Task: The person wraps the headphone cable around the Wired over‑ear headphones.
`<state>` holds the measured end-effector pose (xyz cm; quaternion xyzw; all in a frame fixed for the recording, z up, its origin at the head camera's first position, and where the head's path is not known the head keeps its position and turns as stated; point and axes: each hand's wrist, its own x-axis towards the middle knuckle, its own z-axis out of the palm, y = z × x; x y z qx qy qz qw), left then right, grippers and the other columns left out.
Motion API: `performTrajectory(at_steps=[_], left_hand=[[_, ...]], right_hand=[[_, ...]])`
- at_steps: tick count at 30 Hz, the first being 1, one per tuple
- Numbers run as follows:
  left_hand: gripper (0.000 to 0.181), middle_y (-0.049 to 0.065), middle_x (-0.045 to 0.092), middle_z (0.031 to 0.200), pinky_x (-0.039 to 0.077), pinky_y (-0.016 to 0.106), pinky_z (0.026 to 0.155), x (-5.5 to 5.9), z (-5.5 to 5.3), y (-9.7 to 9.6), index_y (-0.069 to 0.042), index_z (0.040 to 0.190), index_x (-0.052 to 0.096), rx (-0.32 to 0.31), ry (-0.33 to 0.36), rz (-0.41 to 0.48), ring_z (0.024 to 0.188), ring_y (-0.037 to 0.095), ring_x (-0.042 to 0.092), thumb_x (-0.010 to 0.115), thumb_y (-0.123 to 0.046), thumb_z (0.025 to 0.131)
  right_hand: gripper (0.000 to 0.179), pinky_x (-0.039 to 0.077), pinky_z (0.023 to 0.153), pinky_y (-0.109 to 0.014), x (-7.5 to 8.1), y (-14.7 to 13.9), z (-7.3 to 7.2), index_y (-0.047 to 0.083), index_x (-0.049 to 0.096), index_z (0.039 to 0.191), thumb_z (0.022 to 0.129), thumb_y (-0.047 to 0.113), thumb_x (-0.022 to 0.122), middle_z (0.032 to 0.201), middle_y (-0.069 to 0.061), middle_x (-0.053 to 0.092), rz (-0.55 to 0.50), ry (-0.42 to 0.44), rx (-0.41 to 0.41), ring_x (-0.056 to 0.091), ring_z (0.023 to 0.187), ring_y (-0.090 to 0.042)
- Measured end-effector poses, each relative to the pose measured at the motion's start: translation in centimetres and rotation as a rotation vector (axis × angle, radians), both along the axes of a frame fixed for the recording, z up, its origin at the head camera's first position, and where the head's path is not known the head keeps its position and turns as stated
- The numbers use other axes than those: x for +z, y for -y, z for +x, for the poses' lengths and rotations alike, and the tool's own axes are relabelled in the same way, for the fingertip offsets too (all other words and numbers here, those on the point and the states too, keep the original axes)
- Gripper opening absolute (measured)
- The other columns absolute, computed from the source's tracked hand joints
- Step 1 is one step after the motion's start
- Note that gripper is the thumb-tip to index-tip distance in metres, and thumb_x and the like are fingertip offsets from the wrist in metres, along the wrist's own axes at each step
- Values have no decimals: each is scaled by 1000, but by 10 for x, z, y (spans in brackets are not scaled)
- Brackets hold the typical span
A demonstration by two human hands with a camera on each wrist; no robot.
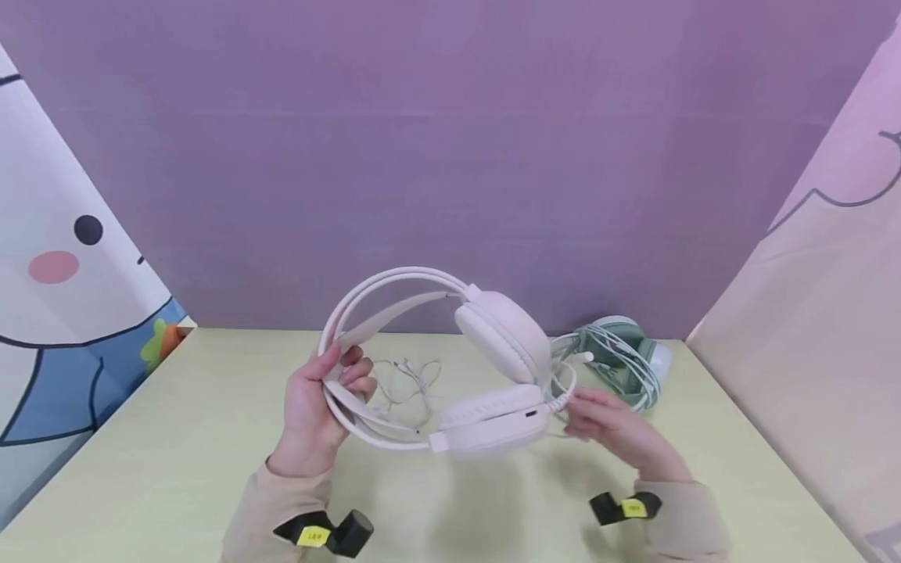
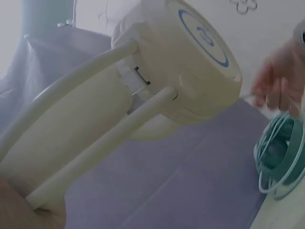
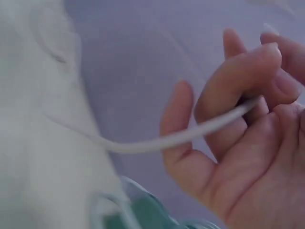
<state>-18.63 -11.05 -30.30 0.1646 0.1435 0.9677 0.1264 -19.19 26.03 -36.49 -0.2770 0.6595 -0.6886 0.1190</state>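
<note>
A pair of white over-ear headphones (image 1: 493, 422) is held up above the table, its ear cups toward the right. My left hand (image 1: 313, 410) grips the headband at its left side, thumb and fingers around it. In the left wrist view, an ear cup (image 2: 190, 62) shows a blue ring on its outer face. My right hand (image 1: 619, 430) is just right of the ear cups. In the right wrist view, its curled fingers pinch a thin white cable (image 3: 167, 141), which runs off to the left.
Green headphones (image 1: 640, 344) wound with pale cable lie at the back right of the pale yellow table (image 1: 176, 438). Loose white cable (image 1: 422, 379) lies on the tabletop behind the white headphones. A purple wall (image 1: 450, 172) rises at the back, with cartoon-printed panels on both sides.
</note>
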Motion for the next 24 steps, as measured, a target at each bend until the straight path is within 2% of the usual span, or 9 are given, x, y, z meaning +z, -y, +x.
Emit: performTrajectory(at_steps=[3, 6, 9, 11, 13, 15, 17, 19, 24], left_hand=[[19, 5, 38, 82, 36, 18, 54, -3, -6, 5, -11, 119, 38, 24, -12, -9, 65, 11, 20, 36, -7, 100], [17, 5, 39, 82, 36, 18, 54, -6, -9, 7, -11, 117, 38, 17, -4, -13, 65, 11, 20, 36, -8, 100], [15, 6, 39, 82, 37, 18, 54, -8, -11, 5, -10, 115, 39, -16, 8, -28, 65, 11, 20, 38, -8, 100], [15, 6, 39, 83, 38, 18, 54, -10, -12, 2, -10, 114, 41, -40, 3, -49, 65, 11, 20, 39, -7, 100], [14, 6, 38, 84, 38, 17, 55, -11, -12, 0, -9, 113, 42, -59, -27, -81, 65, 11, 20, 41, -6, 99], [14, 5, 39, 86, 39, 16, 56, -13, -12, -1, -9, 111, 43, -75, -83, -125, 65, 11, 21, 43, -5, 98], [18, 5, 40, 88, 38, 15, 57, -14, -12, -3, -9, 114, 45, -106, -153, -169, 66, 10, 21, 44, -4, 97], [20, 4, 43, 89, 35, 14, 58, -16, -12, -5, -10, 115, 48, -141, -222, -213, 66, 10, 21, 45, -4, 97], [25, 2, 51, 89, 30, 14, 59, -18, -10, -13, -11, 119, 53, -226, -316, -248, 66, 10, 20, 40, -4, 98]], right_hand=[[40, 51, 77, -18, 8, -15, 2, 14, 66, 109, 101, 0, 29, 84, 11, 61, -254, -49, 26, 47, 67, -1], [39, 51, 82, -21, 14, -22, 3, 6, 65, 111, 101, -3, 28, 92, 3, 65, -438, -162, -1, 51, 71, -7], [39, 50, 88, -26, 19, -25, 4, -1, 62, 116, 100, -5, 26, 87, -4, 58, -549, -273, 29, 54, 77, -13], [38, 48, 91, -29, 23, -27, 6, -6, 59, 119, 100, -7, 26, 82, -6, 48, -591, -350, 71, 49, 77, -18], [36, 47, 92, -30, 26, -29, 9, -10, 56, 121, 99, -9, 28, 84, -8, 48, -614, -396, 122, 45, 79, -21], [34, 46, 97, -30, 33, -29, 11, -12, 57, 118, 97, -12, 31, 87, -9, 55, -567, -449, 146, 49, 83, -22], [30, 45, 98, -28, 43, -28, 15, -13, 60, 113, 94, -15, 37, 97, -10, 63, -444, -526, 130, 57, 93, -21], [30, 47, 90, -23, 58, -22, 19, -9, 65, 108, 88, -19, 44, 101, -7, 67, -238, -600, 85, 60, 97, -17], [27, 43, 59, -17, 105, 6, 26, 10, 70, 97, 81, -10, 63, 83, 3, 65, 314, -807, 36, 53, 70, -6]])
